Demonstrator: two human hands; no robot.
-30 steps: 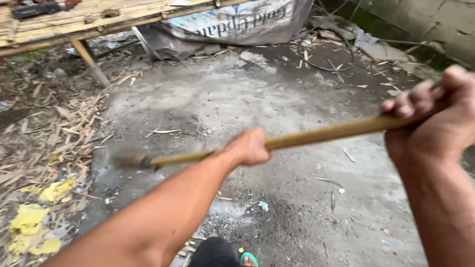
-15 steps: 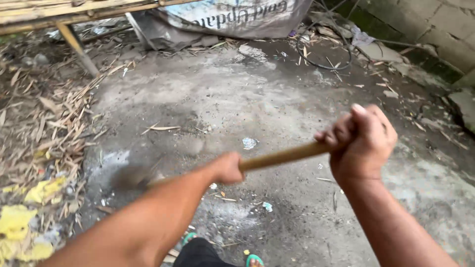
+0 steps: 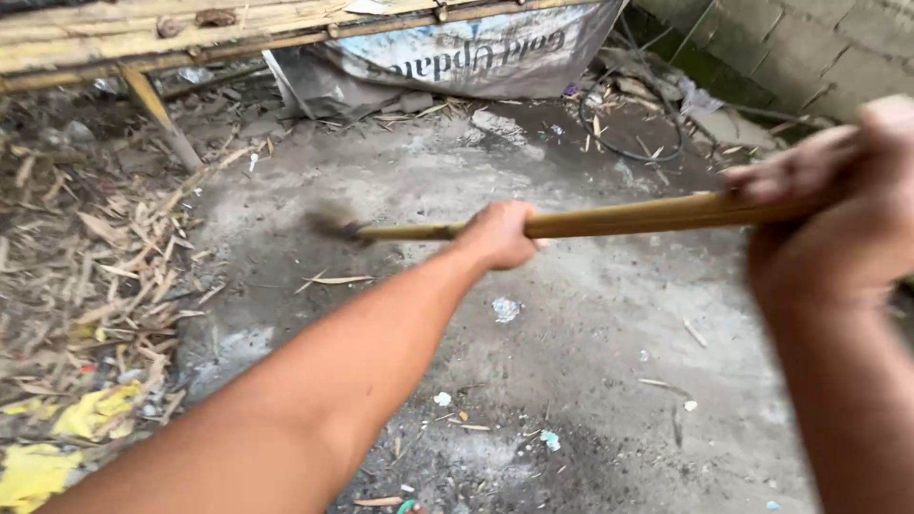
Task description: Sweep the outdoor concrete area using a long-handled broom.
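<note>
Broom [image 3: 609,218], long wooden handle, held low across the concrete floor [image 3: 571,314], its blurred head [image 3: 328,221] out at left over the bare patch near the litter of dry bamboo strips [image 3: 105,257]. Beyond: bamboo bench [image 3: 190,29] along the top edge, printed sack [image 3: 466,52] under it, block wall [image 3: 790,48] at upper right. Right hand [image 3: 838,224] fists the handle's near end, fingers wrapped tight; left hand [image 3: 500,235] grips mid-shaft, fingers curled closed around it.
</note>
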